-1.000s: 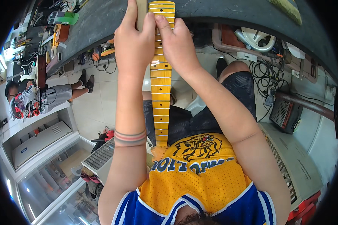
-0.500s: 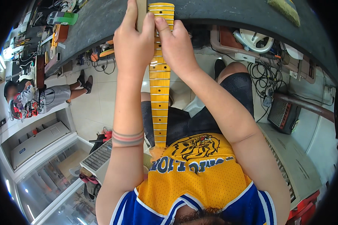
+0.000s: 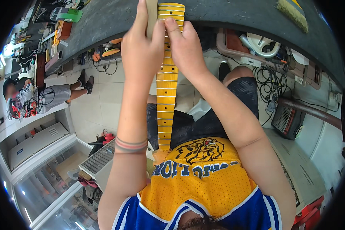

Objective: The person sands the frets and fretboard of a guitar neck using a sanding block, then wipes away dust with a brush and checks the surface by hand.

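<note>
Guitar neck [image 3: 166, 85] held between dark workbench [image 3: 230, 14] and jersey [image 3: 195, 188]

Head view: the yellow, fretted neck runs from the near edge of the workbench back to the person's jersey — its far end overlaps the bench top, though whether it rests there cannot be told. By that edge, the right hand [image 3: 188, 50] is closed on the neck, thumb over the fretboard. The left hand [image 3: 143, 51], just beside it, grips a flat tan bar [image 3: 152, 17] between thumb and forefinger; the bar lies alongside the neck and reaches over the bench.

On the bench's right part lies a brush [image 3: 294, 15] with pale bristles; on its left part, a green container [image 3: 73, 15]. Below the bench, to the right, are tangled black cables [image 3: 269, 82] — and, farther back from it, a speaker box [image 3: 285, 119]. A co-worker [image 3: 25, 100] is by the bench's left stretch.
</note>
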Action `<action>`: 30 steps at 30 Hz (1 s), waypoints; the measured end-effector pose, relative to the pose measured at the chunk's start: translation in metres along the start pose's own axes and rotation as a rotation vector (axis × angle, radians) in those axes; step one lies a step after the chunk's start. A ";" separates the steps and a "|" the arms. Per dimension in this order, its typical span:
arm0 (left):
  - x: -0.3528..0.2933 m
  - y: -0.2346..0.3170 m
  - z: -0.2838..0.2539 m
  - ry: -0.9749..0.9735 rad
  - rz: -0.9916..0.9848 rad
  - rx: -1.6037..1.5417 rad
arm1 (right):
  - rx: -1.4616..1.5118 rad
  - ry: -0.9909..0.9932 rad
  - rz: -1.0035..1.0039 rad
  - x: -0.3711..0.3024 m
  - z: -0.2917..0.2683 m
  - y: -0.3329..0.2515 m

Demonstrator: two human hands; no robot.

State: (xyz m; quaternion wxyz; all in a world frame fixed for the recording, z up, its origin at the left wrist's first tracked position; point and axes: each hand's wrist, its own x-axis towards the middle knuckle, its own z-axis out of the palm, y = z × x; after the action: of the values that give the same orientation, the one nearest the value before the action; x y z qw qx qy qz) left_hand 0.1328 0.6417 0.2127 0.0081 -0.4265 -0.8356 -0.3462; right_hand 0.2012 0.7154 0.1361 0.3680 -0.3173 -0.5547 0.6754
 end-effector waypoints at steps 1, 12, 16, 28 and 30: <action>-0.019 -0.006 0.001 0.013 0.044 0.004 | 0.007 0.013 -0.024 0.001 -0.003 0.001; 0.008 0.005 -0.001 0.020 -0.025 0.027 | 0.015 -0.013 0.004 -0.003 0.002 -0.005; -0.059 -0.026 0.000 0.025 0.078 -0.007 | -0.005 0.013 -0.014 -0.002 -0.004 -0.007; -0.030 -0.011 0.005 0.041 0.080 0.004 | 0.005 0.005 -0.008 -0.001 -0.006 -0.007; -0.062 -0.020 -0.001 0.067 0.104 -0.052 | 0.015 0.009 0.002 -0.002 -0.004 -0.008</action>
State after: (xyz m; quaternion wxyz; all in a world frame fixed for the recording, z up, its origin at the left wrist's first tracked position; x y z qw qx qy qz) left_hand 0.1574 0.5895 0.1827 0.0431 -0.4576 -0.8023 -0.3808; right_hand 0.2069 0.7164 0.1430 0.3724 -0.3182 -0.5476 0.6784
